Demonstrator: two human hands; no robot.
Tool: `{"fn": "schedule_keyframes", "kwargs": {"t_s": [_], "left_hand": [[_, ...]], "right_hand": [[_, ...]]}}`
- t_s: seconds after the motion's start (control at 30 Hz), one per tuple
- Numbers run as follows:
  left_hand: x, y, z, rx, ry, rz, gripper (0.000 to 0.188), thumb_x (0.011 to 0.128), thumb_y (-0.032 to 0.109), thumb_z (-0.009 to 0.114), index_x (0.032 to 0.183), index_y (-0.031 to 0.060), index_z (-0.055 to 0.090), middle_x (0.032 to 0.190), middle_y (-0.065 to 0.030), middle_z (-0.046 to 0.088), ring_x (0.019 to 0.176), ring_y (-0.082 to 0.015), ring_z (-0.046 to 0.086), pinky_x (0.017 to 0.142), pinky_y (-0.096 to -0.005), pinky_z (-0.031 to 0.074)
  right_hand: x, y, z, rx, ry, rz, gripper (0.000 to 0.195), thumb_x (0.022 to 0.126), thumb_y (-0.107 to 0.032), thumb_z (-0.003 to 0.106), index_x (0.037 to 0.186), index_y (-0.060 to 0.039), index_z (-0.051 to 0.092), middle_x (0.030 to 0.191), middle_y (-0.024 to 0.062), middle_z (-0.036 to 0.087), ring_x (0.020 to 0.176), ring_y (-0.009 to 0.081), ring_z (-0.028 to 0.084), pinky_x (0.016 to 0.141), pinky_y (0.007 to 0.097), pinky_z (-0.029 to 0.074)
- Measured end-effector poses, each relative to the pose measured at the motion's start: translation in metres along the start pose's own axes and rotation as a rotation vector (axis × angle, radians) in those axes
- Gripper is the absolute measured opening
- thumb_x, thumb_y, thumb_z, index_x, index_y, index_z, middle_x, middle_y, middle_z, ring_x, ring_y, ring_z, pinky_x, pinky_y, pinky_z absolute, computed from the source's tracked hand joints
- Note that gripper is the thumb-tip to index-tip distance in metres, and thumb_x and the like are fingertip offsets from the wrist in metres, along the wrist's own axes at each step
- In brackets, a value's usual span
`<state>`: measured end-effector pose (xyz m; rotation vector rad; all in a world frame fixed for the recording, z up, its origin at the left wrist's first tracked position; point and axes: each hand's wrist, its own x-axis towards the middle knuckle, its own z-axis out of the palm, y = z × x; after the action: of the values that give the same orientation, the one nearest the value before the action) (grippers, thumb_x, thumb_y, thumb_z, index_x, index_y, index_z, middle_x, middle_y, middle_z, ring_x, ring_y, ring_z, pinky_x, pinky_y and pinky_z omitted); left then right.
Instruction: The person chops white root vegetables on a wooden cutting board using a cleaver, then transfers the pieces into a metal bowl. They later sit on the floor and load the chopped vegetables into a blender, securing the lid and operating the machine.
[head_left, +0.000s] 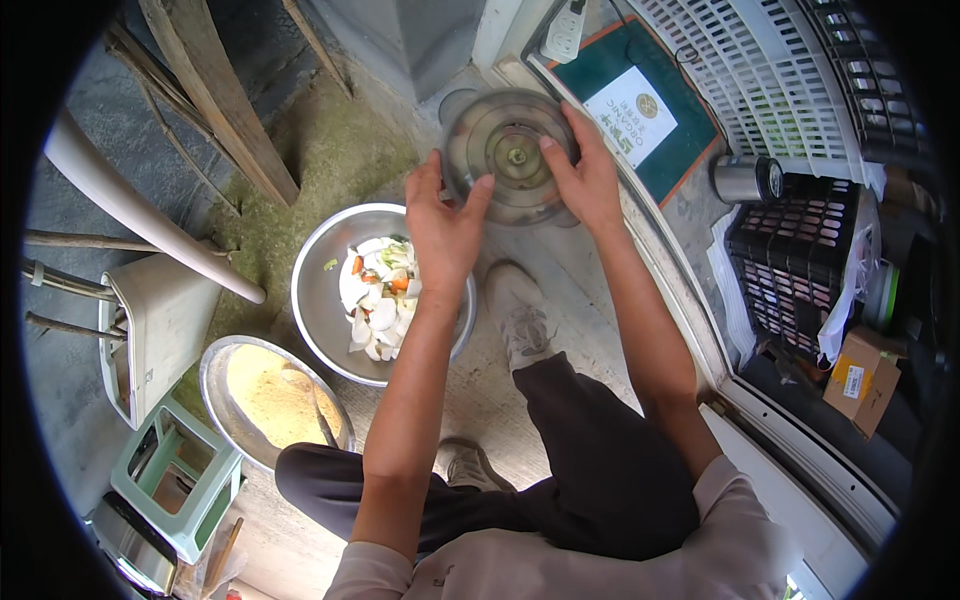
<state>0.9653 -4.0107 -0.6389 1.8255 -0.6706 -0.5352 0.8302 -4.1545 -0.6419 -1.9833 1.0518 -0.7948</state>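
Note:
A round lidded container of smoky see-through plastic (517, 202) is held between both hands, above the concrete floor. My left hand (450, 225) grips its near left edge, the thumb lying on the lid. On the right side my right hand (581, 176) holds the rim, its thumb also on top. What is inside shows only dimly. Below my left forearm a steel bowl (311, 330) holds cut white pieces with orange and green bits. Beside it a second metal bowl (214, 375) contains yellow meal (262, 390) and a spoon or scoop (322, 420).
Wooden poles (225, 97) and a white pipe (157, 214) stand at the left, above a white bin (169, 322) and a green plastic stool (180, 517). A door-frame track (675, 247) runs along the right, with crates (795, 255), a steel cup (739, 178) and a power strip (564, 34) beyond it.

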Motion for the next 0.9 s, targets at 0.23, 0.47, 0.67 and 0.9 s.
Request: {"fn": "schedule_keyframes", "kwargs": {"t_s": [0.23, 0.47, 0.67, 0.9], "left_hand": [[0.006, -0.006, 0.001, 0.067, -0.004, 0.042, 0.075, 0.086, 0.025, 0.082, 0.142, -0.0112, 0.048, 0.109, -0.0115, 0.052, 0.088, -0.0188, 0.052, 0.076, -0.029, 0.049], [0.019, -0.002, 0.003, 0.03, -0.142, 0.022, 0.076, 0.09, 0.019, 0.078, 0.149, -0.0099, 0.04, 0.112, -0.0118, 0.052, 0.09, -0.0152, 0.051, 0.079, -0.028, 0.047], [0.022, -0.002, 0.006, -0.15, -0.213, -0.093, 0.076, 0.09, 0.012, 0.077, 0.15, -0.0115, 0.036, 0.106, -0.0072, 0.059, 0.084, -0.0077, 0.055, 0.07, -0.0233, 0.049], [0.002, 0.103, 0.051, -0.067, -0.192, 0.19, 0.073, 0.084, 0.009, 0.08, 0.149, 0.0029, 0.048, 0.102, -0.0049, 0.054, 0.082, -0.0115, 0.05, 0.07, -0.0241, 0.044]], "right_hand": [[-0.001, -0.007, 0.003, -0.067, -0.009, -0.05, 0.058, 0.093, -0.021, 0.067, 0.143, 0.0036, 0.05, 0.131, 0.0203, 0.054, 0.122, 0.0374, 0.053, 0.101, 0.0384, 0.047], [0.002, 0.014, -0.004, -0.367, 0.091, -0.24, 0.06, 0.089, -0.022, 0.07, 0.144, -0.0023, 0.053, 0.124, 0.0159, 0.05, 0.105, 0.0306, 0.057, 0.082, 0.0377, 0.053], [-0.005, -0.005, -0.007, -0.246, 0.132, 0.037, 0.055, 0.086, -0.024, 0.074, 0.138, -0.0118, 0.062, 0.099, 0.012, 0.046, 0.087, 0.0265, 0.057, 0.074, 0.0368, 0.052], [0.003, -0.014, -0.1, -0.138, 0.341, 0.043, 0.05, 0.084, -0.017, 0.077, 0.133, -0.0138, 0.069, 0.095, 0.0074, 0.048, 0.083, 0.0191, 0.051, 0.073, 0.0298, 0.047]]}}
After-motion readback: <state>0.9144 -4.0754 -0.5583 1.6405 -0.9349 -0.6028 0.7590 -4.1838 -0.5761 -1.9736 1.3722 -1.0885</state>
